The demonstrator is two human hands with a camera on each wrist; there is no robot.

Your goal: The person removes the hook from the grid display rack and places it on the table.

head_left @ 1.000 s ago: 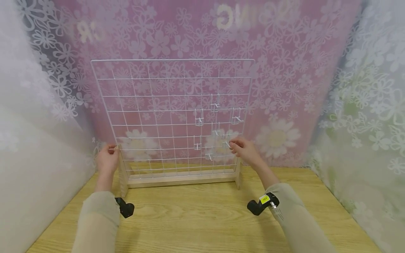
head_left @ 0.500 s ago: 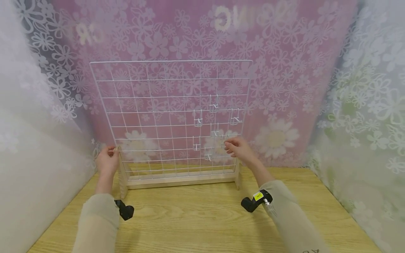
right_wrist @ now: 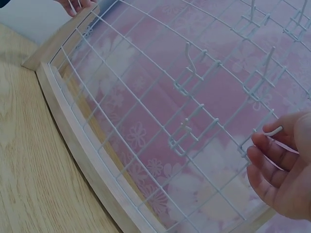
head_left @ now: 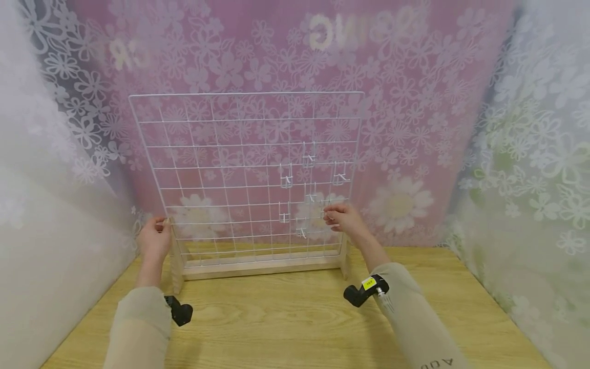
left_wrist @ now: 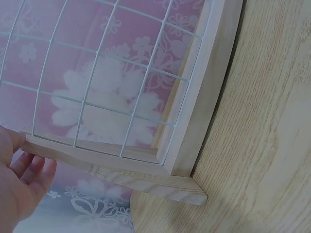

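"What does the left hand (head_left: 155, 237) hold?"
"It's closed on the tip of the pale wooden stand (head_left: 262, 270), which sits on the light-brown wooden worktop (head_left: 267, 323)."
"And the right hand (head_left: 346, 220)?"
"Bent fingers pinch a small white metal hook (right_wrist: 274, 131)."
"Where's that?"
"Low on the right of the white wire grid (head_left: 247, 186), near six other white hooks (head_left: 287, 180)."

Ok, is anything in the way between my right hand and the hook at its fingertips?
Nothing visible. The right hand pinches the hook by its prong, in front of the wire grid; the other hooks sit apart from it.
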